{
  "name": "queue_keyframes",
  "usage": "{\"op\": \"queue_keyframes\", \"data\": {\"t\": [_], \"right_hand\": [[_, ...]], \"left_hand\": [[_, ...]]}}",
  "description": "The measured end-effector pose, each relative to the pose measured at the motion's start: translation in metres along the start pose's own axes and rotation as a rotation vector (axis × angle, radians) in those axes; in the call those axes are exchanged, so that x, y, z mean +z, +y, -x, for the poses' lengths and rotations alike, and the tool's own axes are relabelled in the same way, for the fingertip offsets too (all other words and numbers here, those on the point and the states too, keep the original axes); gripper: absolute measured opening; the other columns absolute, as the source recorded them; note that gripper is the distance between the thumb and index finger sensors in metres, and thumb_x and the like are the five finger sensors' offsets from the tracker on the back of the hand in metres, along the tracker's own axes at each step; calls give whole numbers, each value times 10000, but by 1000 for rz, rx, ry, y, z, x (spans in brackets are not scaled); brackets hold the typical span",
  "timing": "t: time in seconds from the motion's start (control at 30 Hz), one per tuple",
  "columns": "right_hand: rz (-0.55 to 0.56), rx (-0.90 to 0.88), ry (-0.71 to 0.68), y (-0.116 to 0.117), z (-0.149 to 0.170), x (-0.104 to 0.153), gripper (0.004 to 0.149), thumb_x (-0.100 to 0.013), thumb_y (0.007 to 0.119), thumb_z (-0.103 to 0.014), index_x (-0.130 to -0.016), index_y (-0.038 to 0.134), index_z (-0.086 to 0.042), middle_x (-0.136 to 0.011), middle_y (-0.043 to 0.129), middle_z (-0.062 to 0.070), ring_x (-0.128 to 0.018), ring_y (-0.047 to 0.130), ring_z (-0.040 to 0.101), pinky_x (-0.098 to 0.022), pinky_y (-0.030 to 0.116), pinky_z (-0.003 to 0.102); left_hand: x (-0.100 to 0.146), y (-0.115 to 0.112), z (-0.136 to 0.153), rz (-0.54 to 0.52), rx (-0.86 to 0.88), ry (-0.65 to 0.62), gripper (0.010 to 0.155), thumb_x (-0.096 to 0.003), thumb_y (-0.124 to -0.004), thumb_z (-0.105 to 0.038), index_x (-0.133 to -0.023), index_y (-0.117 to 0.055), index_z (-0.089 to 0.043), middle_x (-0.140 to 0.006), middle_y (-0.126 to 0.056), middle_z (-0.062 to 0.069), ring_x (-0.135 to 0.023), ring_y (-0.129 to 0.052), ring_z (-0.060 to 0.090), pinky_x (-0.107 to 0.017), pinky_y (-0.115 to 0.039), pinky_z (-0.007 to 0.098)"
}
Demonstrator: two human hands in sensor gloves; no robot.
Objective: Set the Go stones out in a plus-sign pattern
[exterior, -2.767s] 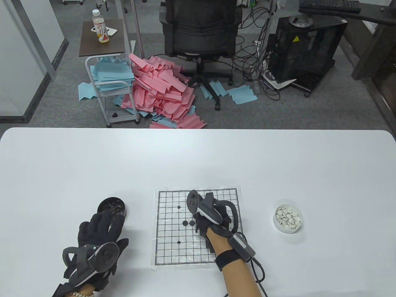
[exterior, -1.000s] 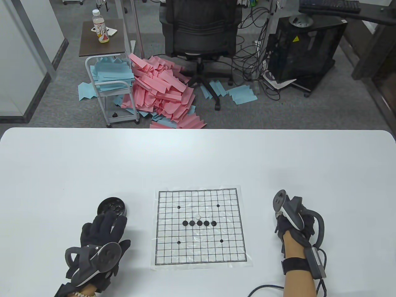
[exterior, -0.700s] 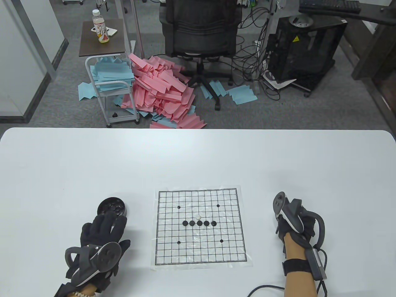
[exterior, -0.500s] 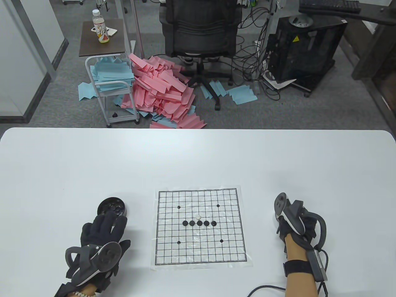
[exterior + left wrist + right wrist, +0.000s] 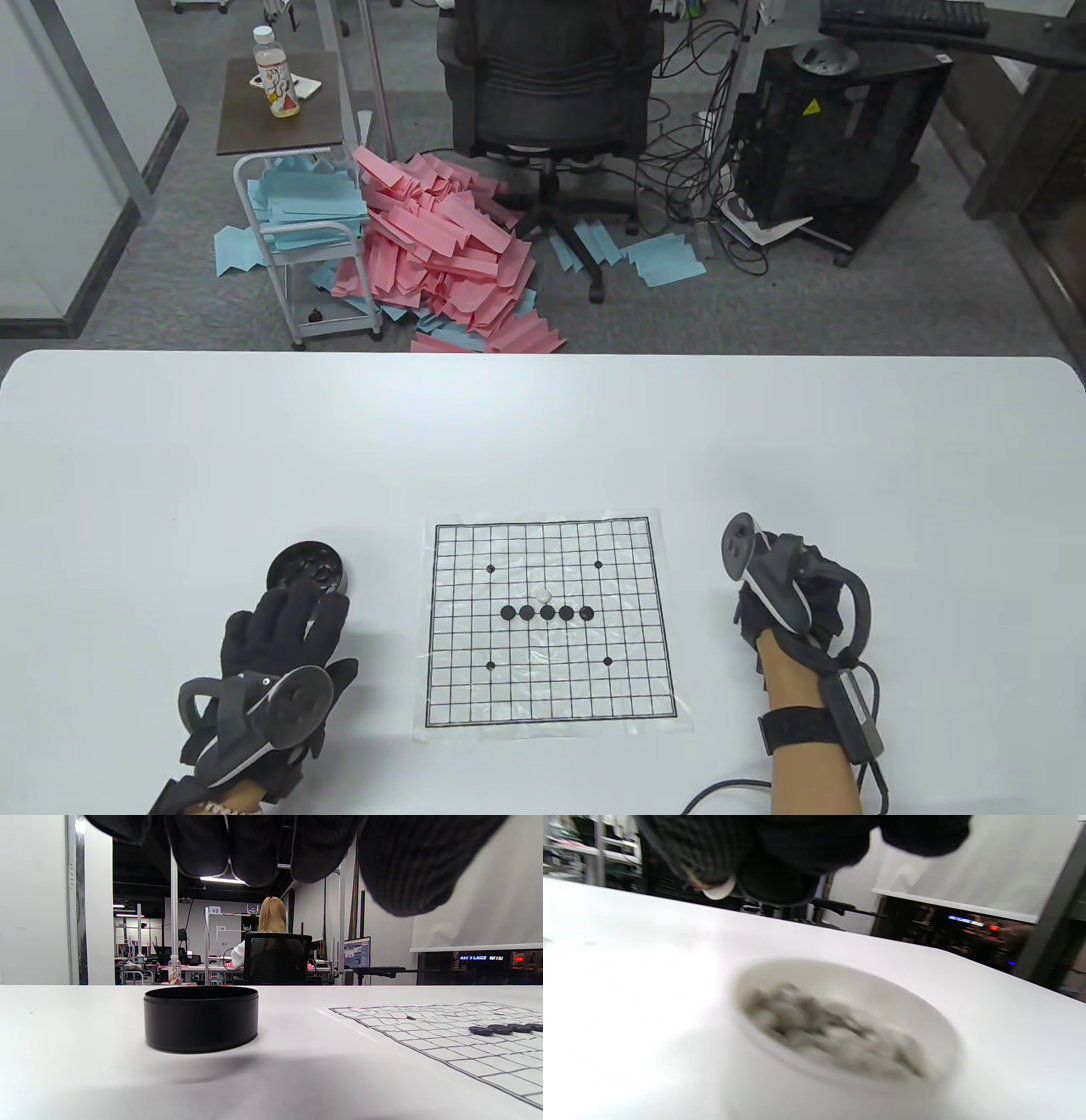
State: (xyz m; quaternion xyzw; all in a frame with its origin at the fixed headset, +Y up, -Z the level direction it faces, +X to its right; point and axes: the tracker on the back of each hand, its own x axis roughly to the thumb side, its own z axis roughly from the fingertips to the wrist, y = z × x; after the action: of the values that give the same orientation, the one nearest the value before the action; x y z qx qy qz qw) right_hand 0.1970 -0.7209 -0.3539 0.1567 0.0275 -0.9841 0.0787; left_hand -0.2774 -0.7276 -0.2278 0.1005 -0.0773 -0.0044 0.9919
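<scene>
A paper Go board [image 5: 547, 679] lies at the table's front middle. A row of several black stones [image 5: 547, 612] crosses its centre, and one white stone [image 5: 545, 594] sits just behind the row's middle. My right hand [image 5: 751, 607] hovers right of the board, over the white bowl of white stones [image 5: 840, 1027], which it hides in the table view. Its fingertips pinch a white stone [image 5: 719, 891]. My left hand [image 5: 288, 620] rests flat on the table with fingers spread, just in front of the black bowl of black stones [image 5: 306, 567], empty.
The black bowl [image 5: 201, 1018] stands left of the board, and the black stones [image 5: 500, 1029] show at the left wrist view's right edge. A cable [image 5: 730, 789] trails from my right wrist to the table's front edge. The table's far edge [image 5: 543, 355] borders cluttered floor.
My right hand left the board, dipped at the white bowl, and has now shifted left and up with a white stone pinched. The left hand has not moved.
</scene>
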Motion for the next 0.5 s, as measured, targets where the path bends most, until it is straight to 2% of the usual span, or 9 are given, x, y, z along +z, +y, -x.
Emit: {"op": "queue_keyframes", "data": {"t": [0.1,0.27,0.5], "right_hand": [[16,-53,-72,-15,-34,4,402,-402,870,-368,-801,836,-330,-728,940,-38,-417,935,67,-406,828,341],[-11,-133,-161,-25,-85,11,402,-392,879,-379,-788,840,-329,-713,942,-42,-409,931,67,-407,826,343],[-135,-238,-232,-11,-147,21,398,-382,892,-388,-774,851,-331,-699,950,-45,-402,931,68,-407,826,345]], "left_hand": [[0,0,0,-1,1,1,762,-394,-811,-539,-1076,-575,-296,-1191,-577,131,-1077,-629,466,-717,-513,702],[1,0,1,-2,2,2,761,-394,-810,-539,-1076,-575,-297,-1192,-575,129,-1078,-629,467,-717,-514,702],[1,0,2,-2,3,5,760,-394,-811,-537,-1076,-576,-297,-1191,-579,130,-1076,-631,466,-716,-514,702]]}}
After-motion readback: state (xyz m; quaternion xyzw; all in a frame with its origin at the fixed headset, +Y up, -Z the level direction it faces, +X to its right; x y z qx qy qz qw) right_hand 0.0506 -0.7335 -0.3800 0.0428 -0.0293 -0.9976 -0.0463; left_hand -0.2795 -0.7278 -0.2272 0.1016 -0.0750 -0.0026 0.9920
